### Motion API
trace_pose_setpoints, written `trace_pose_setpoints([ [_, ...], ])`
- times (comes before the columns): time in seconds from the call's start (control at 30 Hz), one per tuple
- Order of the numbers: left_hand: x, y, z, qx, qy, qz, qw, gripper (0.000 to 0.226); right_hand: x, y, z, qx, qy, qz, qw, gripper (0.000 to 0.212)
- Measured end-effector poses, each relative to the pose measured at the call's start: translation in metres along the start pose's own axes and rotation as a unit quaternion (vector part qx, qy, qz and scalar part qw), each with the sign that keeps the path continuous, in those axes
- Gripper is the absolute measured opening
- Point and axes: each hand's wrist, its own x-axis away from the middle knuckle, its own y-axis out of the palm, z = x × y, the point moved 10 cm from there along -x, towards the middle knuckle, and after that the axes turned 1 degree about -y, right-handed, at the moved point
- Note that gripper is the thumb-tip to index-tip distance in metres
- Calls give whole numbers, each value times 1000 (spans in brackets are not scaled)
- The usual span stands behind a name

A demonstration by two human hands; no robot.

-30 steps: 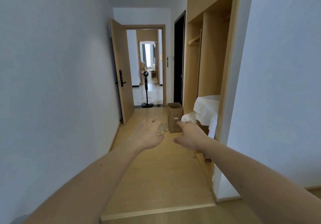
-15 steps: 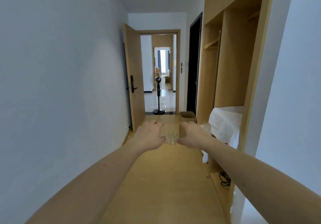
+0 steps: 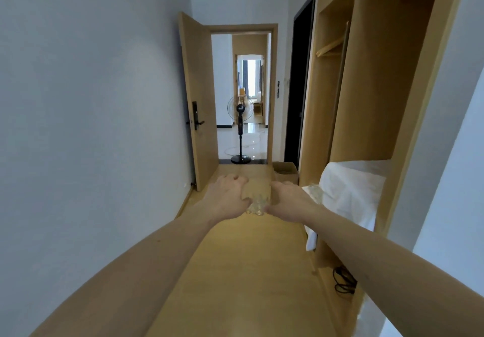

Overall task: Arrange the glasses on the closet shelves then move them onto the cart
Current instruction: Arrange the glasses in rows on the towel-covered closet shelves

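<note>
Glass (image 3: pixel 258 203) gripped by both hands (hallway open).

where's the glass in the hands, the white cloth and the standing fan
glass (image 3: pixel 258 204), head view, textured base between both hands
white cloth (image 3: pixel 351 192), head view, draped front
standing fan (image 3: pixel 240 109), head view, round head

the hands (image 3: pixel 227 195) have drawn together around one glass (image 3: pixel 258 203), closet (image 3: pixel 366 101) now nearer.

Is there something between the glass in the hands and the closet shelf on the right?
Nothing visible. Both hands hold the glass over bare floor; the shelf's white cloth lies just right, with another glass at its near edge.
</note>
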Motion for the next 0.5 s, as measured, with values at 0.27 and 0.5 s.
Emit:
trace_pose_setpoints([
  [0.27, -104, 32, -30, 4, 27, -5, 1000, 62, -83, 7, 24, -12, 22, 0, 1000, 77],
  [0.5, -206, 41, -67, 8, 61, -16, 998, 63, -186, 11, 44, -42, 56, 8, 998, 70],
])
